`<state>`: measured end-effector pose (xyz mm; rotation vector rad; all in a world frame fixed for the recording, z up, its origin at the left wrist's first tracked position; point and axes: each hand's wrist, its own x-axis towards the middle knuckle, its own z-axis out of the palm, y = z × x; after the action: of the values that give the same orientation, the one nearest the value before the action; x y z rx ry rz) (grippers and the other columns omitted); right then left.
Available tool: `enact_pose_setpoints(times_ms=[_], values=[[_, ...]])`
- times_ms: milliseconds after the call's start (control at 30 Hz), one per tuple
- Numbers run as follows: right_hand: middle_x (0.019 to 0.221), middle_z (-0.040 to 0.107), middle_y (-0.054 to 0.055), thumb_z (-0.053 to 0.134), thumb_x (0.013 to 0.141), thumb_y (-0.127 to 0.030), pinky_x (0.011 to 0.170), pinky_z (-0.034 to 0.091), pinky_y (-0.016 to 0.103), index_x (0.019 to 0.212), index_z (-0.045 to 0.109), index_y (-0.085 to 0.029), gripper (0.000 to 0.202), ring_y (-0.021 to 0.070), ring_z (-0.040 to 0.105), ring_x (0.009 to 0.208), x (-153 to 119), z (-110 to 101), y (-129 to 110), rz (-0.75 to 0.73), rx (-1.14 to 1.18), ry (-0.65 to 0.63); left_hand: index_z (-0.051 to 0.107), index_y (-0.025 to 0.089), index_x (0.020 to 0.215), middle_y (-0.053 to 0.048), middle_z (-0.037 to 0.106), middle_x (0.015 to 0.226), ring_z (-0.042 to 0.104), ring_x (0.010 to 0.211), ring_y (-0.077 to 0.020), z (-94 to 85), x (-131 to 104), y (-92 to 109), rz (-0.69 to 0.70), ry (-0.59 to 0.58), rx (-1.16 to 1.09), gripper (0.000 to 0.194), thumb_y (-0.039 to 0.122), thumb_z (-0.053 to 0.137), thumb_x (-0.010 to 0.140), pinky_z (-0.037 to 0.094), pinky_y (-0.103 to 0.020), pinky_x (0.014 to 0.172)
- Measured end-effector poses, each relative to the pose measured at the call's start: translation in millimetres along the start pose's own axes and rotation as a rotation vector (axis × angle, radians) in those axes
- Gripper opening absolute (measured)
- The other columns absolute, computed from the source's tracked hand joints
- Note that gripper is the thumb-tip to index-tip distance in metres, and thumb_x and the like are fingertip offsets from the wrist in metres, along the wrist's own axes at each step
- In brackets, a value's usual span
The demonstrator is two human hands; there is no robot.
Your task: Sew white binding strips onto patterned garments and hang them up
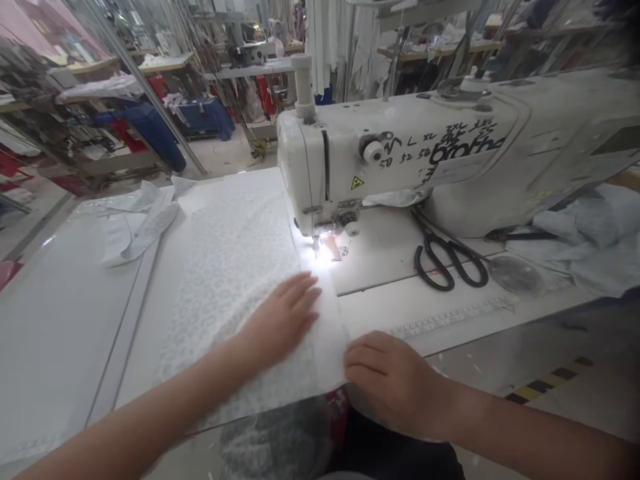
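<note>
A pale fabric piece with a faint leopard-like print [230, 260] lies on the sewing table and hangs over its front edge. My left hand [283, 317] rests on it with the fingers stretched out flat, just in front of the lit needle area. Near the front edge, my right hand [390, 377] is closed, its curled fingers at the right side of the fabric, seemingly pinching it. The white sewing machine [320, 167] stands behind both hands. Its presser foot [316, 247] is at the fabric's right edge, though glare hides detail there.
Black-handled scissors [450, 263] lie right of the needle, behind a printed ruler scale [450, 320]. More pale fabric [595, 233] is heaped at the right. Fabric scraps [137, 230] lie at the left of the table. Other sewing stations fill the background.
</note>
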<state>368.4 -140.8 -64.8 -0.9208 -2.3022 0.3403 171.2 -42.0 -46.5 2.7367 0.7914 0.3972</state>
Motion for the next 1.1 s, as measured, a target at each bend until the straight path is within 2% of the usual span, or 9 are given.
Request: enact_pose_setpoints(times_ms=[133,200,467,667,800,967,1100], values=[[0.076,0.059,0.007,0.039,0.086,-0.005,0.068,0.045,0.031,0.075,0.058,-0.013,0.023,0.0178,0.052,0.074,18.1,-3.7,16.9,-0.015,-0.045,0.008,0.038,0.018,0.124,-0.01,0.043,0.134,0.032,0.131,-0.0198,8.3,-16.5,29.0,-0.048,0.032,-0.263,0.036,0.015,0.042,0.088,0.036,-0.041,0.107],[0.076,0.06,0.007,0.039,0.088,-0.006,0.068,0.045,0.031,0.075,0.058,-0.013,0.024,0.0181,0.052,0.074,26.8,-5.8,25.3,-0.017,-0.058,0.019,0.037,0.018,0.123,-0.01,0.044,0.133,0.032,0.13,-0.0191,8.7,-20.3,29.7,-0.087,0.056,-0.315,0.036,0.017,0.044,0.088,0.036,-0.04,0.107],[0.078,0.064,0.008,0.04,0.088,-0.007,0.066,0.045,0.031,0.075,0.06,-0.012,0.024,0.0181,0.054,0.073,55.3,-8.8,58.6,-0.021,-0.101,0.035,0.05,0.019,0.117,-0.007,0.054,0.126,0.041,0.124,-0.0207,-3.3,3.9,-23.8,0.013,-0.071,-0.159,0.029,0.024,0.044,0.09,0.038,-0.043,0.104],[0.083,0.064,0.007,0.039,0.088,-0.005,0.07,0.044,0.031,0.079,0.062,-0.013,0.026,0.0185,0.054,0.079,68.4,-6.1,87.4,-0.082,-0.226,0.054,0.053,0.02,0.114,-0.008,0.05,0.128,0.041,0.124,-0.023,-7.4,24.0,-43.8,0.062,-0.067,-0.087,0.028,0.028,0.043,0.09,0.04,-0.044,0.101],[0.088,0.064,0.007,0.04,0.089,-0.009,0.075,0.044,0.034,0.086,0.063,-0.014,0.023,0.0202,0.053,0.083,75.9,-7.1,102.9,-0.088,-0.329,0.022,0.053,0.019,0.115,-0.009,0.05,0.126,0.043,0.12,-0.0235,-10.3,38.2,-61.9,0.077,-0.034,-0.079,0.029,0.029,0.046,0.088,0.041,-0.043,0.099],[0.097,0.065,0.009,0.04,0.091,-0.017,0.075,0.044,0.037,0.099,0.062,-0.012,0.024,0.024,0.053,0.088,80.7,-8.7,107.9,-0.01,-0.388,0.014,0.054,0.02,0.112,-0.009,0.053,0.121,0.046,0.115,-0.0236,-16.5,52.8,-79.3,0.077,-0.02,-0.066,0.028,0.029,0.047,0.087,0.044,-0.04,0.094],[0.102,0.065,0.009,0.041,0.091,-0.02,0.075,0.043,0.038,0.103,0.061,-0.012,0.025,0.0248,0.054,0.091,81.1,-8.2,106.0,0.054,-0.367,0.008,0.055,0.021,0.112,-0.009,0.054,0.118,0.05,0.11,-0.0224,-17.5,54.2,-78.6,0.037,0.004,-0.086,0.028,0.031,0.049,0.086,0.046,-0.038,0.089]])
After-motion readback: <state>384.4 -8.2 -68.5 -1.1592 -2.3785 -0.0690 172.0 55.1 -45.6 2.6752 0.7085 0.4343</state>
